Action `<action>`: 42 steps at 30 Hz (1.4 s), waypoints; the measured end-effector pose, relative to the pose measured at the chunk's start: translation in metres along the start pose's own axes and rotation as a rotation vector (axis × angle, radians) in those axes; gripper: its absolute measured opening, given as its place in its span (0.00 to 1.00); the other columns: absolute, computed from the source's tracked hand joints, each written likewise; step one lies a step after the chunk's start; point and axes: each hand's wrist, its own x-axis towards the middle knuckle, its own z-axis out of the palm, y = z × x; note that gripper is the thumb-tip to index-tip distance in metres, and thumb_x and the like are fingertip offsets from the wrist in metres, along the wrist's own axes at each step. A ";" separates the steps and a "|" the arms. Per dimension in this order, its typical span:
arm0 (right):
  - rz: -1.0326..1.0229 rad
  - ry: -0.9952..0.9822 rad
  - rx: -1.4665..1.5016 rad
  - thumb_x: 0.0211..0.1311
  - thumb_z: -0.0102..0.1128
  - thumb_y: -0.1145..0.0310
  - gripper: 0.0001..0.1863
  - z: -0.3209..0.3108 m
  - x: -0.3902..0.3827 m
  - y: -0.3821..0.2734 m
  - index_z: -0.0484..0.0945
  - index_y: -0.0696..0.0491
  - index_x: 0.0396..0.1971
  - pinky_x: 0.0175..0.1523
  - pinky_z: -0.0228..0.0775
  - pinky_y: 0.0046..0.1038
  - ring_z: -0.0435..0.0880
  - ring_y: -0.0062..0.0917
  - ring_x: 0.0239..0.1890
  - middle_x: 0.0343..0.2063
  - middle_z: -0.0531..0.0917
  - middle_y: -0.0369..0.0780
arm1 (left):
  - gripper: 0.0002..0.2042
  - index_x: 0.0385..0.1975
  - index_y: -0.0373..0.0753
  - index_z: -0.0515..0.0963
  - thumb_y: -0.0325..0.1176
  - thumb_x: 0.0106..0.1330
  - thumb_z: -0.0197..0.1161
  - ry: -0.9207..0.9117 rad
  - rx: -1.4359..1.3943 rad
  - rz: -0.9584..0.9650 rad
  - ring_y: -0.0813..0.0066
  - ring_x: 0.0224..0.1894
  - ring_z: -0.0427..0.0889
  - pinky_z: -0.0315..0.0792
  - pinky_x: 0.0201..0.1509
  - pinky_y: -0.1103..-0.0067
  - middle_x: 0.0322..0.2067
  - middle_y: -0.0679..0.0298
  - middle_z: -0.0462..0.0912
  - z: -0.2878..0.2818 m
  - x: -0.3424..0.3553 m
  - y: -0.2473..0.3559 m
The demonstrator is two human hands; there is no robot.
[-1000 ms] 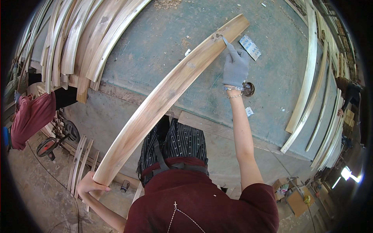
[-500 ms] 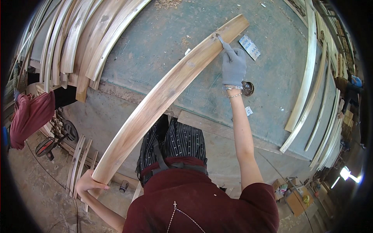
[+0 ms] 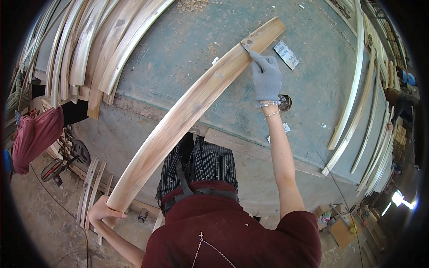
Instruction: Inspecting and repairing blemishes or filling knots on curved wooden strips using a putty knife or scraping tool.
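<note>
A long, slightly curved wooden board point(image 3: 196, 105) slants from the lower left to the far middle, its far part on the green tabletop point(image 3: 178, 53). My bare left hand point(image 3: 103, 213) grips its near end, beyond the table's front edge, with the thumb on the top face. My right hand point(image 3: 267, 78), in a grey glove, is closed near the board's far end. A thin grey tip juts from it onto the wood, close to a dark knot point(image 3: 249, 42); whether it is a small blade or a glove finger is unclear.
Beside my right wrist stands a small round dark-brown container point(image 3: 285, 102). A printed packet sheet point(image 3: 286, 55) lies right of the board. Curved wooden strips are stacked at the left point(image 3: 103, 49) and right point(image 3: 353, 85). A person's arm point(image 3: 395, 114) shows at the far right.
My right hand has shifted slightly left and nearer, its thin tip sliding along the board away from the far end. My left hand keeps its grip and the board stays nearly still.
</note>
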 end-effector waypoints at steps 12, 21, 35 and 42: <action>0.089 -0.079 0.337 0.53 0.55 0.74 0.13 -0.005 0.001 -0.002 0.78 0.53 0.40 0.30 0.68 0.22 0.74 0.18 0.24 0.27 0.78 0.35 | 0.19 0.26 0.32 0.78 0.31 0.33 0.78 -0.026 -0.091 -0.039 0.85 0.27 0.73 0.69 0.32 0.83 0.22 0.66 0.79 0.004 -0.002 0.009; 0.695 -0.152 1.078 0.55 0.54 0.73 0.19 -0.026 -0.019 0.026 0.68 0.60 0.48 0.21 0.67 0.15 0.73 0.15 0.21 0.28 0.77 0.38 | 0.19 0.29 0.35 0.78 0.29 0.34 0.74 0.415 0.098 0.076 0.77 0.25 0.75 0.69 0.35 0.79 0.22 0.66 0.78 0.031 0.023 -0.008; 0.771 0.059 0.894 0.53 0.54 0.77 0.20 -0.033 -0.059 0.027 0.70 0.56 0.49 0.22 0.65 0.16 0.71 0.14 0.21 0.27 0.75 0.35 | 0.29 0.50 0.52 0.73 0.19 0.44 0.57 1.805 0.688 0.263 0.72 0.45 0.70 0.50 0.56 0.67 0.39 0.69 0.71 0.058 0.083 -0.029; 0.400 0.118 0.513 0.52 0.54 0.76 0.19 -0.008 -0.057 0.050 0.73 0.57 0.46 0.36 0.66 0.17 0.73 0.15 0.28 0.33 0.79 0.35 | 0.28 0.49 0.52 0.74 0.20 0.43 0.57 1.780 0.712 0.252 0.72 0.45 0.69 0.49 0.56 0.66 0.39 0.69 0.72 0.052 0.075 -0.029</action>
